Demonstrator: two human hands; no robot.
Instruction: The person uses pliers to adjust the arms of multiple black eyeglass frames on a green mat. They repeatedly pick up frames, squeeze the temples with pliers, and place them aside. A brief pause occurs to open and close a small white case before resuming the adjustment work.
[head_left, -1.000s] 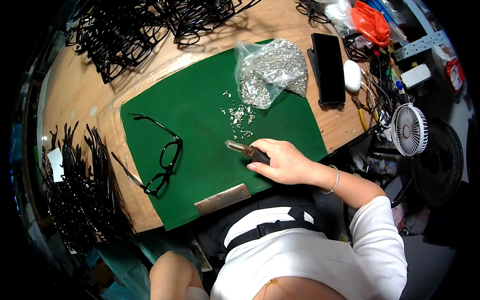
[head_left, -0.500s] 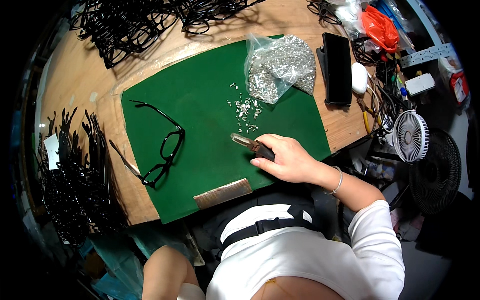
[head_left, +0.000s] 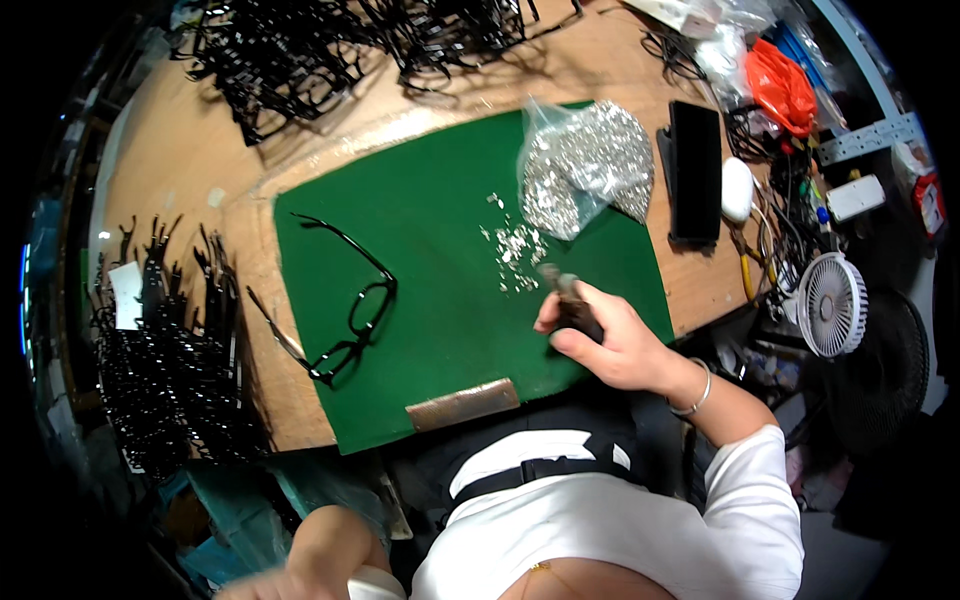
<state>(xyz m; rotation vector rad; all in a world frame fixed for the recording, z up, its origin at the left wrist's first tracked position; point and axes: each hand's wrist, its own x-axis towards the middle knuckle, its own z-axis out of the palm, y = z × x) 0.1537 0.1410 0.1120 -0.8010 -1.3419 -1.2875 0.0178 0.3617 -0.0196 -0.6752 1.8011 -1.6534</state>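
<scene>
My right hand (head_left: 608, 340) grips a dark-handled small tool (head_left: 566, 292), its tip pointing at a scatter of tiny silver parts (head_left: 512, 252) on the green mat (head_left: 450, 230). A pair of black glasses (head_left: 350, 305) lies unfolded on the mat's left side, apart from both hands. My left hand (head_left: 325, 555) is low at the bottom edge, below the table and blurred; whether it holds anything is unclear.
A clear bag of silver parts (head_left: 585, 165) sits at the mat's far right. A black phone (head_left: 693, 170), white mouse (head_left: 737, 188), small fan (head_left: 833, 305) and cables crowd the right. Piles of black frames (head_left: 165, 370) fill the left and top. A brown metal strip (head_left: 462, 404) lies at the mat's near edge.
My right hand has lifted the tool slightly toward the scattered silver parts. My left hand has come into view at the bottom edge.
</scene>
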